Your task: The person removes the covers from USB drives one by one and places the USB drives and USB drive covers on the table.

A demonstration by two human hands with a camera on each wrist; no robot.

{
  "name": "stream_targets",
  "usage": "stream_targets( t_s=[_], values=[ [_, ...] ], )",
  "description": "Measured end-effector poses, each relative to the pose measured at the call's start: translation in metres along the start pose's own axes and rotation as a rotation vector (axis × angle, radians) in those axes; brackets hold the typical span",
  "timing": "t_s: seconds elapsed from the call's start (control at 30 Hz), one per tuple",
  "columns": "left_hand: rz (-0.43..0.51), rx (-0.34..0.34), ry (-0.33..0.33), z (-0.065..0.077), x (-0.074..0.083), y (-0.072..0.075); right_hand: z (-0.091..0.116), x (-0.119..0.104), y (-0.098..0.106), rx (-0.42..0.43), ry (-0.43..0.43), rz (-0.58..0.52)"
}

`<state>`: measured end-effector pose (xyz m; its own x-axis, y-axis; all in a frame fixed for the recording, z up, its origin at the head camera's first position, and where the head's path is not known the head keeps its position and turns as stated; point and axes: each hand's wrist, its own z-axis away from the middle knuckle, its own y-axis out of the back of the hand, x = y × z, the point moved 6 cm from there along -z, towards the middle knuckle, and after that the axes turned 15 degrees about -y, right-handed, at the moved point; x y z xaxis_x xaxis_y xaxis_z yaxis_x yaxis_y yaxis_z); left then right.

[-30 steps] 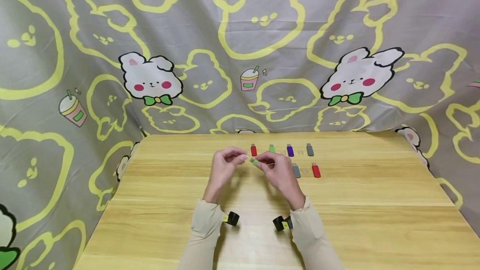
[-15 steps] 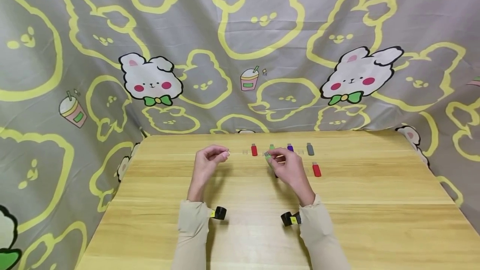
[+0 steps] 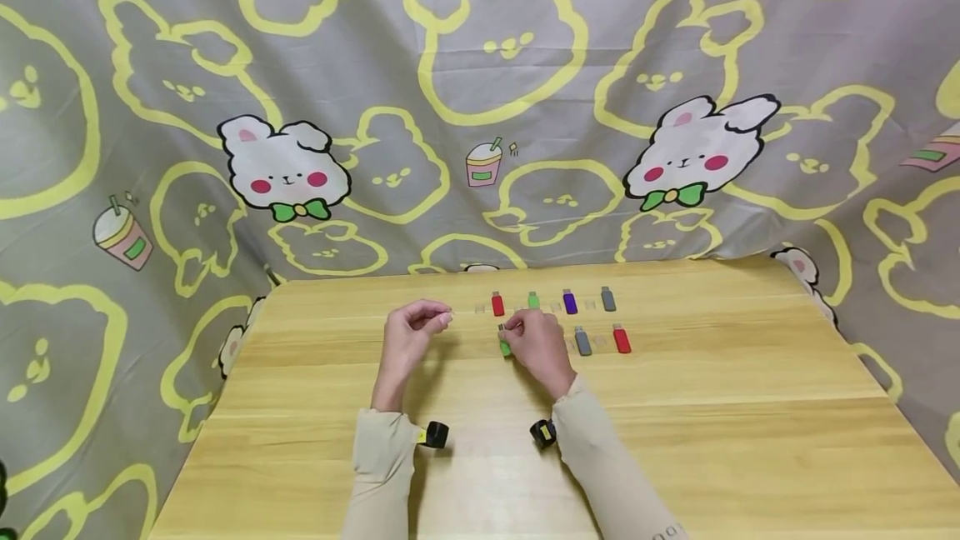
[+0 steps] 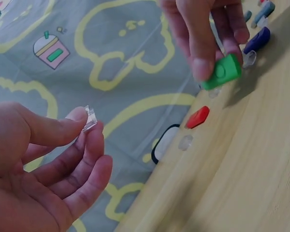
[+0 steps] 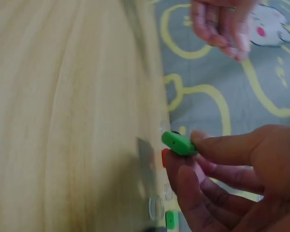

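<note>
My left hand [image 3: 405, 342] pinches a small clear plastic cap [image 4: 91, 119] between thumb and fingertip, out to the left above the table. With thumb and fingers my right hand [image 3: 538, 347] holds a green USB flash drive [image 5: 176, 143], its metal connector bared and pointing toward the back in the head view. That drive is at the left end of the front row, where a grey flash drive [image 3: 582, 342] and a red flash drive [image 3: 621, 339] lie. Part of the front row is hidden behind the right hand.
A back row holds a red drive [image 3: 497, 304], another green drive [image 3: 533, 300], a purple drive [image 3: 570, 302] and a grey one [image 3: 608, 300]. Clear caps [image 3: 480, 308] lie beside them. A patterned curtain [image 3: 375, 182] hangs behind the wooden table [image 3: 712, 457].
The hands were close together with cap and green drive nearly meeting, then drew apart. Since then my right hand has moved left and nearer with the drive. The head view has shifted slightly.
</note>
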<state>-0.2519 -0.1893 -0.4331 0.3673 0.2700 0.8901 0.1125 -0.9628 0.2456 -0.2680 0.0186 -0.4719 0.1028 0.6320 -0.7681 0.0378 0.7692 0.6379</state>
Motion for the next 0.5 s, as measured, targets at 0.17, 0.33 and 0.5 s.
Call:
stream_targets(
  t_s=[0.17, 0.33, 0.5],
  values=[
    [-0.044, -0.022, 0.007, 0.001, 0.015, 0.002, -0.003, -0.009, -0.008, 0.038, 0.030, 0.123],
    [-0.050, -0.011, 0.020, -0.001, -0.015, 0.002, -0.003, -0.011, -0.011, 0.058, 0.045, 0.169],
    [-0.059, -0.005, 0.018, -0.001, -0.029, 0.005, -0.001, -0.013, -0.015, 0.081, 0.068, 0.212]
  ],
)
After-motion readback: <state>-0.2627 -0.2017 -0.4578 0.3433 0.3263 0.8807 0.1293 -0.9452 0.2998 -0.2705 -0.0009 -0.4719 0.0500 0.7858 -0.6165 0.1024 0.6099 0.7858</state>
